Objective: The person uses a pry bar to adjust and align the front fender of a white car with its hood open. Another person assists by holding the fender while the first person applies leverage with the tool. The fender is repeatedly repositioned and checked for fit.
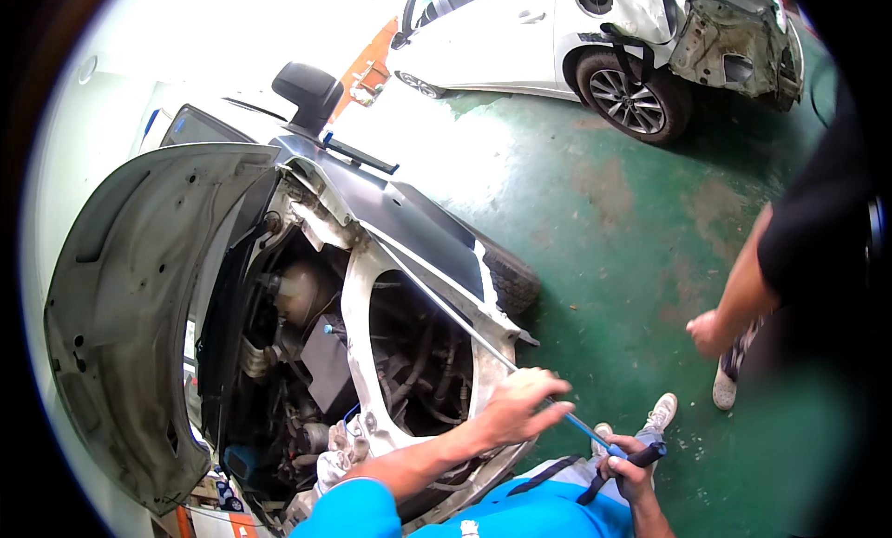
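Note:
My right hand (632,468) is closed round the dark handle end of a long thin metal bar (589,430), low and right of centre. The bar is bluish near the handle and grey further up, slanting up and left along the front corner of a car body (359,324) with its hood raised. Over the bar's middle lies my left hand (525,406), palm down, its thumb and fingers stretched out to the right and apart. What the bar's far end touches I cannot make out. Beneath my left forearm is a large oval opening in the white metal, with hoses inside.
The raised hood (125,306) stands at the left, beside the engine bay with a pale tank (302,292) and a grey box (327,361). A tyre (509,276) sits right of the fender. Another person's hand (708,334) is at the right. A damaged white car (502,36) stands far off.

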The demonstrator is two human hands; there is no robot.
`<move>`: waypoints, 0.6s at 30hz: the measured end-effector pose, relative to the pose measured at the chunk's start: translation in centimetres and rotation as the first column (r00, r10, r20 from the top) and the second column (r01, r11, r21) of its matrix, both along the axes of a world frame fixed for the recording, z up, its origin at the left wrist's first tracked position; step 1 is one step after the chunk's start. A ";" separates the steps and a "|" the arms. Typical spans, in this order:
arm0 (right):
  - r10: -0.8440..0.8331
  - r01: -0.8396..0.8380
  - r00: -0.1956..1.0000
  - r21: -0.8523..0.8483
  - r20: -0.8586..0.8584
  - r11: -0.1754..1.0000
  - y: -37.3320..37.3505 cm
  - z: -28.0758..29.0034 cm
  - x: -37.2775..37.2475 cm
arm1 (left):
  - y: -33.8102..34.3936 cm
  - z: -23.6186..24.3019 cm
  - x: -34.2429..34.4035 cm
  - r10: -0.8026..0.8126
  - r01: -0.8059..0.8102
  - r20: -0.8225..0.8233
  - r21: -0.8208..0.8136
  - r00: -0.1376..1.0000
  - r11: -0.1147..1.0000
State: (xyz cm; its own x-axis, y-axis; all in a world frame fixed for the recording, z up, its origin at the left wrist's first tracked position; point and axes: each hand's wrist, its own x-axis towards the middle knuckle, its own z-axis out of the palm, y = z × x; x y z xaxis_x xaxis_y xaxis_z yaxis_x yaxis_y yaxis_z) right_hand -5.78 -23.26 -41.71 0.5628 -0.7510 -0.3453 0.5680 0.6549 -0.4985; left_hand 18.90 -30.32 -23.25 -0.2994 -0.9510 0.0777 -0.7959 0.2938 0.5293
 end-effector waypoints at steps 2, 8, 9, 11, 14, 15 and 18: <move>0.046 -0.047 0.998 -0.022 -0.041 0.999 -0.5 0.7 -0.5 | 3.5 -1.1 0.1 0.227 -0.219 -0.145 0.072 0.963 0.973; 0.131 -0.191 0.947 -0.187 -0.292 0.964 -0.5 0.5 -1.3 | 12.4 -12.0 -6.3 0.141 -0.073 -0.081 0.557 0.987 0.828; 0.097 -0.206 0.932 -0.289 -0.350 0.935 -0.7 0.2 -1.4 | 9.8 -10.2 -7.6 0.190 0.054 -0.211 0.792 0.959 0.609; 0.013 -0.249 0.896 -0.477 -0.443 0.843 -0.9 -0.4 -1.6 | 9.1 -12.7 -9.7 0.284 0.062 -0.193 0.909 0.939 0.412; 0.066 -0.224 0.916 -0.368 -0.396 0.903 -1.2 0.7 -1.5 | 11.1 -16.5 -11.7 0.397 0.009 -0.389 0.724 0.831 0.690; 0.074 -0.210 0.922 -0.328 -0.381 0.921 -1.2 0.9 -1.5 | 10.9 -16.6 -11.8 0.362 -0.003 -0.379 0.686 0.852 0.727; -0.008 -0.023 0.985 -0.176 -0.172 0.984 -1.5 1.6 -1.9 | 8.9 -13.8 -11.3 0.399 -0.100 -0.192 0.790 0.897 0.605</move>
State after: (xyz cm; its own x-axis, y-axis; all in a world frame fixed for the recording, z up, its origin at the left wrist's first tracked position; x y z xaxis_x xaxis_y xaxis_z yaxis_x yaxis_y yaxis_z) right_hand -7.70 -24.71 -40.12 0.5126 -0.8048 -0.2992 0.4593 0.5514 -0.6964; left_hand 7.59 -21.42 -37.03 -0.1395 -0.7484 -0.6484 -0.5150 -0.5044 0.6931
